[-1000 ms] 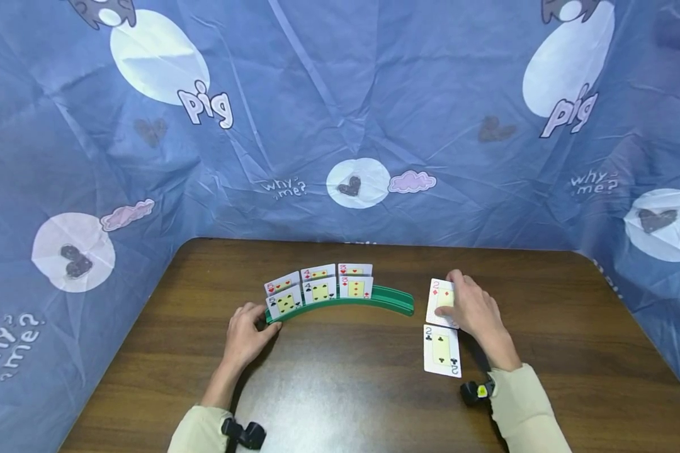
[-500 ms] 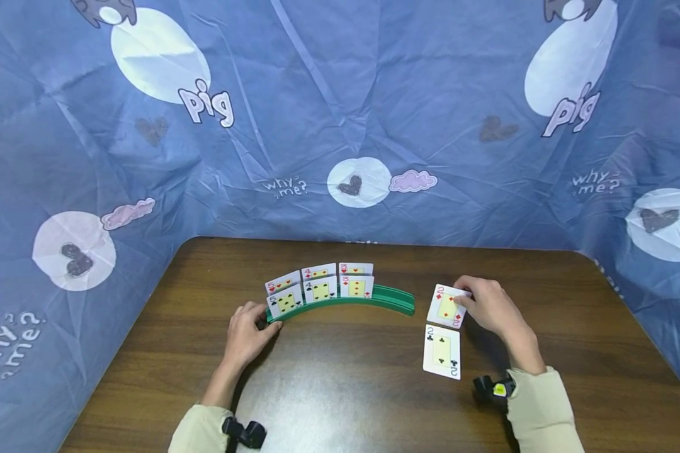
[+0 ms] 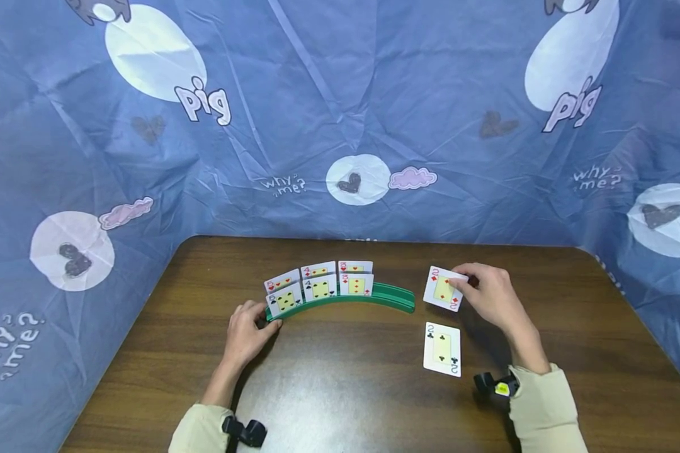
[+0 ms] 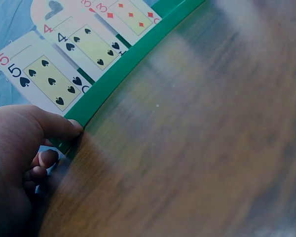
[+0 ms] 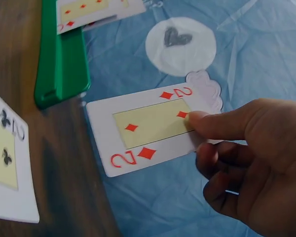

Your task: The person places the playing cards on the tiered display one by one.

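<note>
A curved green card holder (image 3: pixel 393 298) stands on the table with two rows of playing cards in it. Its front row has the five of spades (image 3: pixel 285 302), four of spades (image 3: pixel 320 290) and three of diamonds (image 3: pixel 356 286); red cards rise behind them. My left hand (image 3: pixel 248 333) grips the holder's left end, thumb (image 4: pixel 71 127) on its front edge. Between thumb and fingers my right hand (image 3: pixel 492 301) pinches the two of diamonds (image 5: pixel 143 129) by its right side, above the table. The two of clubs (image 3: pixel 442 350) lies face up on the table, nearer the person.
The brown wooden table (image 3: pixel 340 390) is backed by a blue printed cloth (image 3: pixel 294 145). The holder's right part, beside the three of diamonds, bears no card. Black cameras sit on both wrists.
My right hand has shifted its grip to the right side of the two of diamonds and lifted it off the table, away from the two of clubs. My left hand has stayed put.
</note>
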`<state>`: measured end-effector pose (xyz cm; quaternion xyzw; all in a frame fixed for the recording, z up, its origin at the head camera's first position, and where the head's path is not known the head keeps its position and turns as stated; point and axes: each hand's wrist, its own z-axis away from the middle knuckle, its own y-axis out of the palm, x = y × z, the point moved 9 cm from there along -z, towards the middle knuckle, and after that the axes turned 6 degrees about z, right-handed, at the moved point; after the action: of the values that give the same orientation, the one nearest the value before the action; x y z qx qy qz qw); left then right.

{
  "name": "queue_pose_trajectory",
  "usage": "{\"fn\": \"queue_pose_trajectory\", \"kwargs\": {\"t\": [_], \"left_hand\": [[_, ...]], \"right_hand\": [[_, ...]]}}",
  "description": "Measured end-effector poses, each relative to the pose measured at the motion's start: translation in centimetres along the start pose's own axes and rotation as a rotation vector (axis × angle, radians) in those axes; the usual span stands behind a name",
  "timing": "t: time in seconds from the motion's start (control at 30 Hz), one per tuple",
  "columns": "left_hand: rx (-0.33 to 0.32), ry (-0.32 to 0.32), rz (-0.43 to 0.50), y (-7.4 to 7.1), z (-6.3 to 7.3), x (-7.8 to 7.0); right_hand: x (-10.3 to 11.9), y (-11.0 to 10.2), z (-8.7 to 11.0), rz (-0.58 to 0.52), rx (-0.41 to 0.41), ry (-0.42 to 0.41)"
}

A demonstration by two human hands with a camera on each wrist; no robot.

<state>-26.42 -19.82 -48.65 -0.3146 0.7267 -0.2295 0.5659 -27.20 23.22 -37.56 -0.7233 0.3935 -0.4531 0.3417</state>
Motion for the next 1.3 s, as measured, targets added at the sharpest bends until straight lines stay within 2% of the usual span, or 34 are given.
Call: {"fn": "queue_pose_trajectory", "kwargs": {"t": [0.17,0.37,0.83,1.3], "left_hand": [[0.003,0.001,-0.004,0.0,-0.1,0.1],[-0.002,0.003,0.001,-0.1,0.0,0.2],[-0.011,0.017,0.008,-0.2,0.0,0.0],[-0.013,0.02,0.0,-0.2,0.0,-0.1]], "right_hand": [[1.4,-0.9,-0.2,-0.048,-0.106,-0.023],[2.9,-0.6,-1.1,-0.094,-0.138,-0.04],[5.4,1.8,-2.6,-0.163,-0.076,-0.066],[5.9,3.9,-3.5,-0.172,-0.015,-0.056]]}}
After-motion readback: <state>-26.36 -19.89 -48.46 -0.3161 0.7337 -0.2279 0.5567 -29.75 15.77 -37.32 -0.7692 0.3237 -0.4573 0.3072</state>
